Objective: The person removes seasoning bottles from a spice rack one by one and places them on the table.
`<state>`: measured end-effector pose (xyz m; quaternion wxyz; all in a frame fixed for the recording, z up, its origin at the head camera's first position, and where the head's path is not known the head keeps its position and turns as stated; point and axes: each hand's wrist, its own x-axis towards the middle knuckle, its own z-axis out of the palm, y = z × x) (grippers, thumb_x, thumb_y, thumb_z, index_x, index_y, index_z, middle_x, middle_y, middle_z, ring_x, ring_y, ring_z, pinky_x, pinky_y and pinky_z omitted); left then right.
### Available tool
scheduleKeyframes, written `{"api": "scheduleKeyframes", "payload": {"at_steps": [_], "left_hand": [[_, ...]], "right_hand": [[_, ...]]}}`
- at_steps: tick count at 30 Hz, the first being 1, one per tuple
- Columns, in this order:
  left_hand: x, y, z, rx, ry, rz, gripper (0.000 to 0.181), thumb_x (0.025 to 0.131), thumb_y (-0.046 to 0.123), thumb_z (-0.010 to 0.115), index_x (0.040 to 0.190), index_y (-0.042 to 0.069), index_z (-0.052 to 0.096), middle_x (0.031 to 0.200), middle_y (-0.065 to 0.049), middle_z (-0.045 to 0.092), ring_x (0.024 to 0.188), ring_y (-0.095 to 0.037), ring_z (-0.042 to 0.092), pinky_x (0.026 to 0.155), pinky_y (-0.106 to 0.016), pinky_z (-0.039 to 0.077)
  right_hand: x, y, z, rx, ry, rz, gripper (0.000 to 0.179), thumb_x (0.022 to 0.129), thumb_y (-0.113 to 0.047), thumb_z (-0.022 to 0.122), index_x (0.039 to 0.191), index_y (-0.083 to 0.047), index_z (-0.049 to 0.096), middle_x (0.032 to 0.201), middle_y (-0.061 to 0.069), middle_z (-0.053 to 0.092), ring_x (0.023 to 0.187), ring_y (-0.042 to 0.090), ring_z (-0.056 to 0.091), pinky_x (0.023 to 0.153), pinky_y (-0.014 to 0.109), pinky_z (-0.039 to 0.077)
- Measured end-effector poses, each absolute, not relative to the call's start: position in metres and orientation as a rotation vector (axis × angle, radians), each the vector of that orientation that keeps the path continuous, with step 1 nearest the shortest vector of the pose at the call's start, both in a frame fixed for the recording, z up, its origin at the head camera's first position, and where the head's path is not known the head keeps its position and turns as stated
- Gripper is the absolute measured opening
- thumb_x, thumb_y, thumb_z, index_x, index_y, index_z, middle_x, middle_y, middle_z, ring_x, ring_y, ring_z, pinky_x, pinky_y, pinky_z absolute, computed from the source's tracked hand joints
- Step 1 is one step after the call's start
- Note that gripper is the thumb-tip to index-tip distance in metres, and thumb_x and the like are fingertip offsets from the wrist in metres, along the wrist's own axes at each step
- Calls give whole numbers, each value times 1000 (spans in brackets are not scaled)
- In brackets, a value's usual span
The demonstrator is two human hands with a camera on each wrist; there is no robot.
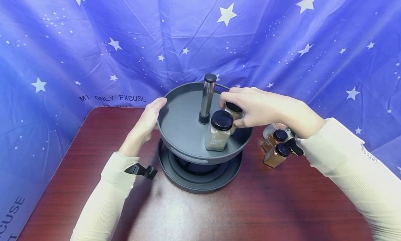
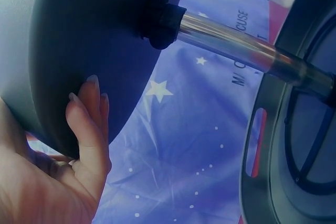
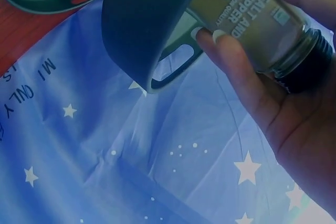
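A grey two-tier round rack stands on the table in the head view. My left hand [image 1: 146, 122] grips the left rim of its upper tray [image 1: 181, 119]; in the left wrist view the fingers [image 2: 90, 124] lie against the tray's underside. With my right hand [image 1: 255, 105] I hold a black-lidded glass spice jar [image 3: 252, 22] over the upper tray's right side. Its label reads "salt and pepper". Close in front of it, a similar spice jar [image 1: 218, 134] stands upright on the tray. The fingers partly hide the held jar in the head view.
A metal post [image 1: 207, 96] rises from the upper tray. Below is the wider lower tray [image 1: 200, 186]. Right of the rack, several jars [image 1: 275, 155] stand on the red-brown table [image 1: 200, 216], partly behind the right forearm. A blue starry cloth [image 1: 141, 35] hangs behind.
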<state>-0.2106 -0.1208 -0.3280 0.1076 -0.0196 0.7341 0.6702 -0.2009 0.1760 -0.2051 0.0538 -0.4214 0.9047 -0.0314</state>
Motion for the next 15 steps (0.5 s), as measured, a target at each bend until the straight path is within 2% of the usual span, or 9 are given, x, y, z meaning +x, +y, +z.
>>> {"api": "scheduleKeyframes", "payload": {"at_steps": [7,10,15], "left_hand": [[-211,-121,-326,-58,2165,1976,48,105,43,35,146,19,41,126,-5,52,93,-11,58,75,-33,55],[-212,-122,-326,-49,2178,1961,50,105,44,35,147,18,41,128,-8,51,92,-11,58,75,-33,55],[-211,-122,-327,-46,2183,1942,53,105,45,35,149,17,38,136,-13,48,94,-12,58,76,-32,54]], "right_hand": [[-203,174,-201,-1246,2730,-81,40,77,-13,77,111,-20,56,91,1,54,86,19,50,72,37,42],[-205,172,-198,-1216,2707,-60,42,77,-13,76,114,-21,58,95,1,58,89,19,52,76,39,43],[-207,172,-196,-1220,2692,-42,39,75,-14,77,109,-21,59,93,0,61,88,18,54,76,38,44]]}}
